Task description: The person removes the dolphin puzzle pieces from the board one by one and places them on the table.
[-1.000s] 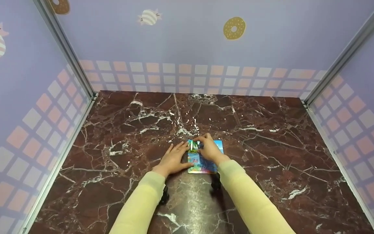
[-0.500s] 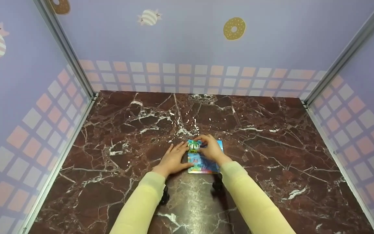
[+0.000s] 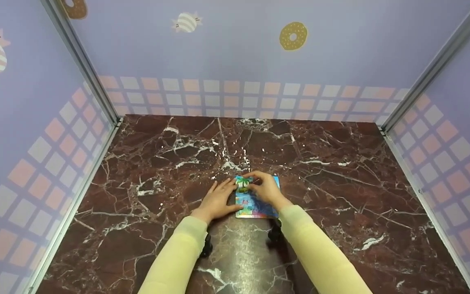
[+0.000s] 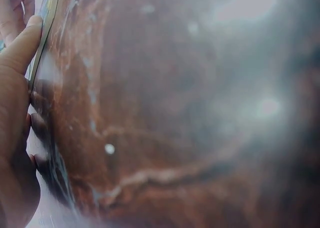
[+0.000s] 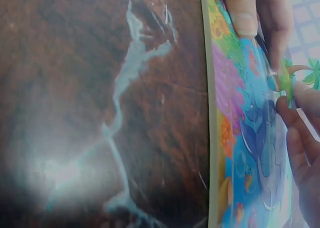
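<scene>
A colourful sea-picture puzzle board (image 3: 265,210) lies on the marbled table, its dolphin and coral visible in the right wrist view. My left hand (image 3: 218,201) rests along the board's left side with its fingers spread, the thumb (image 5: 245,20) pressing on the near left corner. Above the upper left part of the board, my right hand (image 3: 267,188) pinches a palm-tree puzzle piece (image 3: 243,184) between thumb and fingers. Tilted up from the board in the right wrist view, the palm-tree piece (image 5: 286,80) shows its green edge. Part of the board's right side is hidden under the right hand.
Dark red marbled tabletop (image 3: 169,147) surrounds the board. Purple patterned panels (image 3: 235,49) stand at the back and both sides, joined by metal corner posts (image 3: 84,61). Small black devices (image 3: 206,247) sit under both wrists.
The palm-tree piece has turned in my right fingers from nearly edge-on to face up, so its picture now shows. My right hand has shifted slightly; my left hand stays put.
</scene>
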`<state>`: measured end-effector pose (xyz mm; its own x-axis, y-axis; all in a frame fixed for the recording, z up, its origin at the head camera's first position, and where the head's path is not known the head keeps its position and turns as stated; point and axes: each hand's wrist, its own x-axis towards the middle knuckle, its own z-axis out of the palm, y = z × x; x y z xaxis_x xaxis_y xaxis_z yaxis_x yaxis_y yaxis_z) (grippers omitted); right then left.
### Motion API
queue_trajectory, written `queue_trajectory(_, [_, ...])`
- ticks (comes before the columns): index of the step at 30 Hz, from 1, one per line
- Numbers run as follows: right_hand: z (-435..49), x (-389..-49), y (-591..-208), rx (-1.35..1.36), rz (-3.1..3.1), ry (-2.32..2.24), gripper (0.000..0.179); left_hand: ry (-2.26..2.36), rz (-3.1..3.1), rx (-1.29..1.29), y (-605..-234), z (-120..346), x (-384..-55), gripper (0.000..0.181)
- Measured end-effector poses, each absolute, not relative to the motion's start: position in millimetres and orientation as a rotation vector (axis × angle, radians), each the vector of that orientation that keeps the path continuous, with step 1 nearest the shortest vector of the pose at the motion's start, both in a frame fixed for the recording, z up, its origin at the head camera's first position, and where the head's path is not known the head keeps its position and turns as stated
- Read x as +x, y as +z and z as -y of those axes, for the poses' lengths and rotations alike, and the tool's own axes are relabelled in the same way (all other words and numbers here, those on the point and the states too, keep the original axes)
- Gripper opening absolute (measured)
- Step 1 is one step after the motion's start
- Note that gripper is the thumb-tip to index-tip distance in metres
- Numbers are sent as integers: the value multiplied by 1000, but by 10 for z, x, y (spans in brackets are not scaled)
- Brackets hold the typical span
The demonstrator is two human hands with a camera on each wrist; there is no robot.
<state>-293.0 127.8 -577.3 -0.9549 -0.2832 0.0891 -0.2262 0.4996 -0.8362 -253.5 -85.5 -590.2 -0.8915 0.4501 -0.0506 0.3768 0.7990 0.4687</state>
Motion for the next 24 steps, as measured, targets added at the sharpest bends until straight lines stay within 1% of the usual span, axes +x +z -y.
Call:
queue_trajectory(8, [-1437,-2933,-5716,-344,-2578,-1685,39,691,-2818,641,-5922,869,-2529,84])
queue_trajectory(13, [-1569,-2978,-5734,-268,-2570,-1801,37,700,-2814,640,-5925,871,-2525,85])
queue_trajectory(24, [-2026,-3111,-5738,-64,-2631,-1873,34,685,-2826,646,-5909,852,-2527,84])
